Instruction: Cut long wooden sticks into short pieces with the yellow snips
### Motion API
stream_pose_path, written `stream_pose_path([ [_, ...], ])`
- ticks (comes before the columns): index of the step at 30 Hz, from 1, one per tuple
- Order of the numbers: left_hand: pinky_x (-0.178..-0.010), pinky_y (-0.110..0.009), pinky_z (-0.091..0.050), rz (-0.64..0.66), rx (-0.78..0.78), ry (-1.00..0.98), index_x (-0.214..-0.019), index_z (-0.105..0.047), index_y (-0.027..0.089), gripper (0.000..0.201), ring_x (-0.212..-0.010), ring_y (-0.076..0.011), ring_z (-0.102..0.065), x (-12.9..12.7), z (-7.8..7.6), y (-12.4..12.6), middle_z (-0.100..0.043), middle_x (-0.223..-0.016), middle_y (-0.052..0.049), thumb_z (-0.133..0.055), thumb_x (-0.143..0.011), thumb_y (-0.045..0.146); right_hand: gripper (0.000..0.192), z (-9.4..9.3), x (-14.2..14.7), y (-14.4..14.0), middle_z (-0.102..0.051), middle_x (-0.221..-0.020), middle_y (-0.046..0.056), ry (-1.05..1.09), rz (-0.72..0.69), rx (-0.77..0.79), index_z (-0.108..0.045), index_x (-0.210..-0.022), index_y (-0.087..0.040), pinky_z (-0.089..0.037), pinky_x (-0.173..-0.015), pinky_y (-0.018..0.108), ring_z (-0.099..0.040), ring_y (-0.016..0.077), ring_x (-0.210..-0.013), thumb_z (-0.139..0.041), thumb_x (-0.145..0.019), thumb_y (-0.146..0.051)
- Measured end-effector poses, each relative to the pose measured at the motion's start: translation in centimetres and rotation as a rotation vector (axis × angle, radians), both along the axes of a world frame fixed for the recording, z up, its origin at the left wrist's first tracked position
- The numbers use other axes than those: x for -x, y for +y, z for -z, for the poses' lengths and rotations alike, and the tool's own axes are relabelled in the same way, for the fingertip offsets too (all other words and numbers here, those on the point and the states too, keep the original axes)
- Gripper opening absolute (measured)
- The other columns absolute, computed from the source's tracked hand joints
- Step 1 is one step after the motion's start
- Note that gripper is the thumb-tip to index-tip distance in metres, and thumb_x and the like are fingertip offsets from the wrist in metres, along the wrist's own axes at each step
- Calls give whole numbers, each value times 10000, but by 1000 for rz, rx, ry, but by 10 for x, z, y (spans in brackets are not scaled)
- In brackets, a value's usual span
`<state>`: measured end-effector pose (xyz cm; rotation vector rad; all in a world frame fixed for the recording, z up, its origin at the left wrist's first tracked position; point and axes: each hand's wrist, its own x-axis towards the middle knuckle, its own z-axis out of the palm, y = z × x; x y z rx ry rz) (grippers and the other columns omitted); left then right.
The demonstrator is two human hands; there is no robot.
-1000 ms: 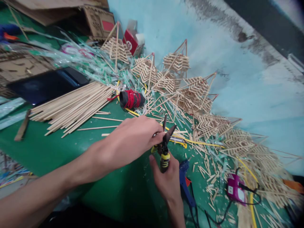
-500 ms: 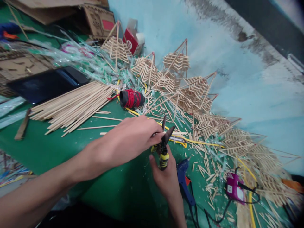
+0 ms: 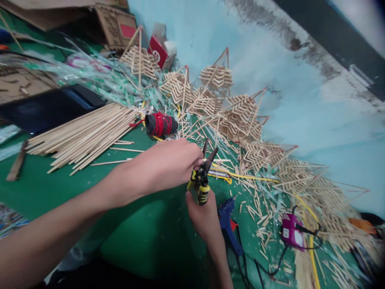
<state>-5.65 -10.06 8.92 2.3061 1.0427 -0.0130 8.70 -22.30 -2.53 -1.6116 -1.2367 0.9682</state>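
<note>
My right hand (image 3: 205,220) grips the yellow-and-black handles of a pair of cutters (image 3: 201,182), held upright over the green table (image 3: 60,188). The dark jaws (image 3: 209,152) stand apart and point up. My left hand (image 3: 167,164) reaches in from the left, its fingertips pinched together right at the jaws. What the fingertips pinch is hidden behind them. Short cut stick pieces (image 3: 258,208) litter the table just right of the cutters.
A bundle of long sticks (image 3: 81,134) lies at the left, a black spool with red thread (image 3: 161,124) behind my hands. Stick-built triangular frames (image 3: 237,114) pile along the blue wall (image 3: 285,92). A blue glue gun (image 3: 228,224) and a purple device (image 3: 290,232) lie at the right.
The whole view has slid a little left and up. My hands keep the same grip at the cutters, and the jaws look slightly closer together.
</note>
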Motion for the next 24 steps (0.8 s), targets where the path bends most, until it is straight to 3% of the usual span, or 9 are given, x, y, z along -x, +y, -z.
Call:
stream_pose_path([
  [3, -616, -304, -314, 9, -58, 23, -780, -677, 187, 296, -643, -208, -547, -11, -4, 1, -633, -718, -71, -451, -967, 226, 408, 6, -2, 0, -761, -1103, 79, 69, 37, 5, -710, -1186, -188, -543, -986, 385, -710, 230, -1022, -623, -787, -199],
  [9, -594, -321, -352, 110, -240, 77, -917, -757, 138, 237, -655, -231, -599, -43, -15, 3, -674, -752, -117, -524, -879, 167, 226, 16, -3, 7, -762, -976, 73, 292, 147, -28, -679, -965, -183, -569, -920, 376, -709, 211, -946, -670, -763, -282],
  [16, -843, -373, -468, 301, -467, 115, -938, -803, 182, 219, -926, -278, -663, -129, -46, 38, -759, -918, -134, -638, -817, 104, 356, -2, -4, 57, -738, -936, 44, 673, 209, -163, -638, -980, -211, -571, -961, 462, -714, 232, -946, -732, -653, -316],
  [20, -1019, -410, -480, 362, -524, 242, -966, -768, 167, 129, -1105, -281, -645, -180, -53, 53, -745, -1093, -112, -732, -848, 128, 271, -16, -13, 91, -740, -929, 30, 812, 189, -193, -663, -1025, -211, -573, -963, 484, -721, 221, -945, -683, -765, -284],
  [24, -990, -448, -568, 381, -513, 329, -1239, -656, 190, 297, -1147, -237, -648, -210, -39, 52, -643, -1315, -102, -633, -1002, 369, 310, -18, -13, 112, -713, -1121, 75, 853, 180, -189, -656, -1175, -164, -596, -896, 444, -702, 210, -988, -645, -969, -395],
])
